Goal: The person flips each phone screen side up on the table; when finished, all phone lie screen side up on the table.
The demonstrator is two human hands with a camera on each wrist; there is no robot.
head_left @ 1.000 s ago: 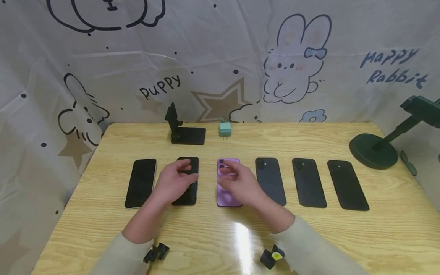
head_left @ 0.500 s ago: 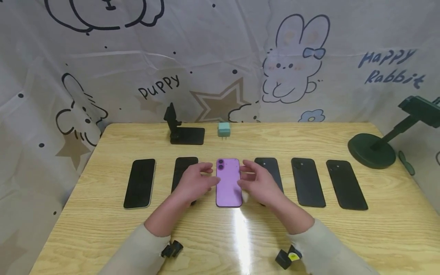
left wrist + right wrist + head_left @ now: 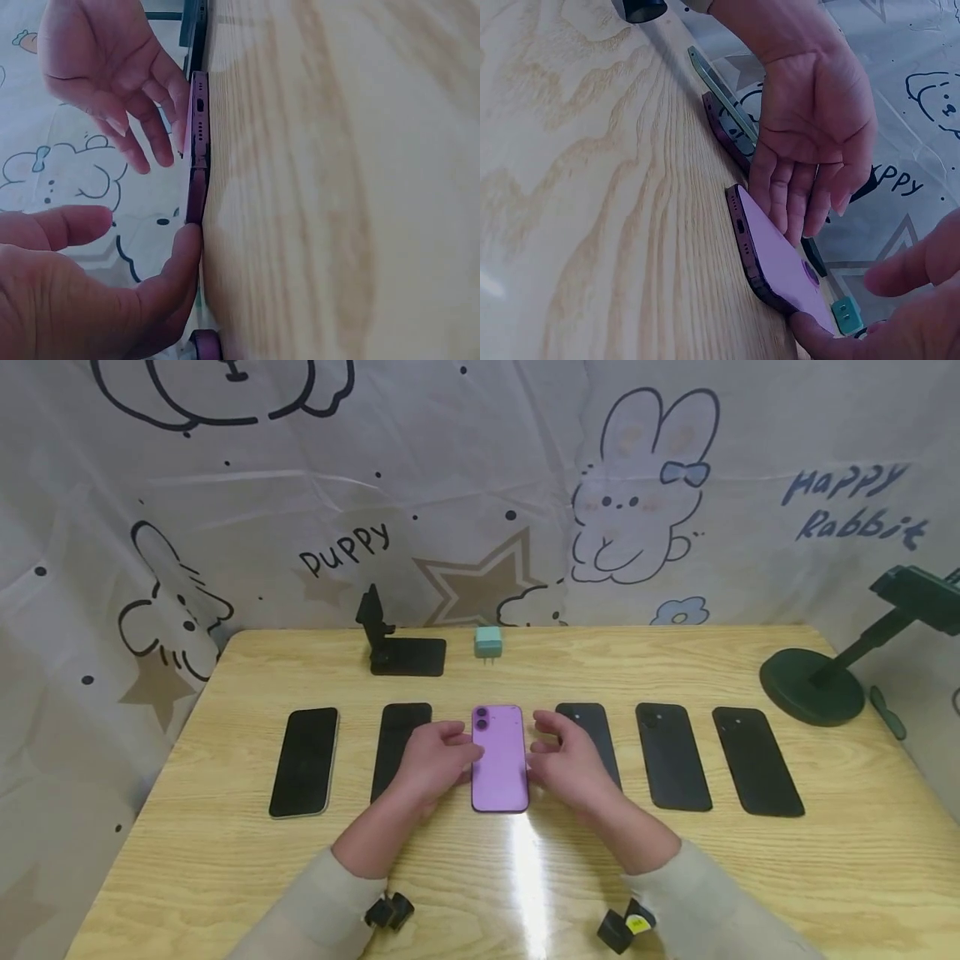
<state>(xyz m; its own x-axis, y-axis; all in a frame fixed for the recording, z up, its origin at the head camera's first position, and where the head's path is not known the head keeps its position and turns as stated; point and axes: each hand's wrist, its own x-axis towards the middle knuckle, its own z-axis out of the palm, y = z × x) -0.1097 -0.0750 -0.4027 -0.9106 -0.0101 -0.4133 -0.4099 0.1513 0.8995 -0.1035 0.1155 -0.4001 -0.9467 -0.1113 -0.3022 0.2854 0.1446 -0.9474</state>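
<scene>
A purple smartphone (image 3: 499,777) lies back up on the wooden table, its two camera lenses at the far left corner. My left hand (image 3: 433,760) is at its left side, thumb tip overlapping that edge in the head view. On the other side, my right hand (image 3: 570,760) has its fingertips right at the right edge. Both hands have relaxed, parted fingers, neither gripping the phone. In the left wrist view, fingers of the left hand (image 3: 97,292) meet the phone's side (image 3: 199,142). The right wrist view shows the right hand (image 3: 915,300) low at its edge.
To the left are two black-screened phones (image 3: 303,762) (image 3: 397,735); to the right, three dark phones (image 3: 594,727) (image 3: 672,758) (image 3: 757,762). Behind stand a black phone stand (image 3: 408,657) and a teal plug adapter (image 3: 488,642). A dark green stand (image 3: 813,689) is at the right.
My left hand has moved right, from over the second phone to the purple phone's left edge. My right hand has slid right, off the purple phone's back to its right edge.
</scene>
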